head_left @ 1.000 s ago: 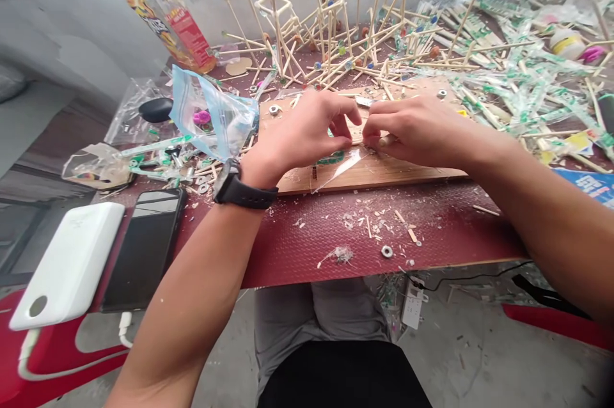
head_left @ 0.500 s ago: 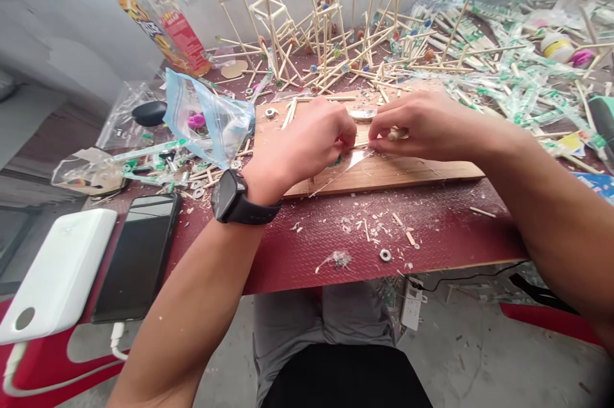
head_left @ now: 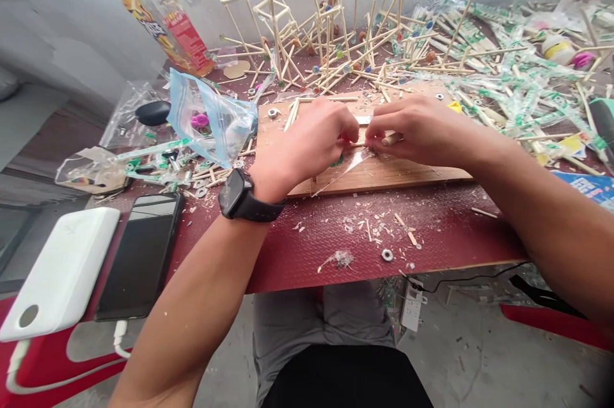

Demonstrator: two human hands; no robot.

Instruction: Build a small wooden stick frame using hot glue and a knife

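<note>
Over the wooden board (head_left: 384, 176), my left hand (head_left: 319, 134) and my right hand (head_left: 412, 130) are close together with fingertips nearly meeting. My left fingers pinch a clear plastic wrapper (head_left: 352, 167) with a bit of green print; it hangs slanting below them. A wooden stick (head_left: 393, 139) pokes out of my closed right fingers, its other end mostly hidden. Between the hands, a flat shiny strip (head_left: 363, 119) shows in part; I cannot tell what it is. A metal nut (head_left: 273, 113) and several thin sticks lie by my left hand.
Wooden stick frames (head_left: 283, 15) with clay balls and beads stand behind the board. A bottle (head_left: 167, 27) and a blue-edged zip bag (head_left: 211, 117) are at left, near a phone (head_left: 139, 261) and a white power bank (head_left: 60, 274). Green-printed wrappers (head_left: 508, 94) pile up at right.
My right hand has come slightly left, closer to my left hand. The shiny strip between them shows less. The whole view has shifted a little.
</note>
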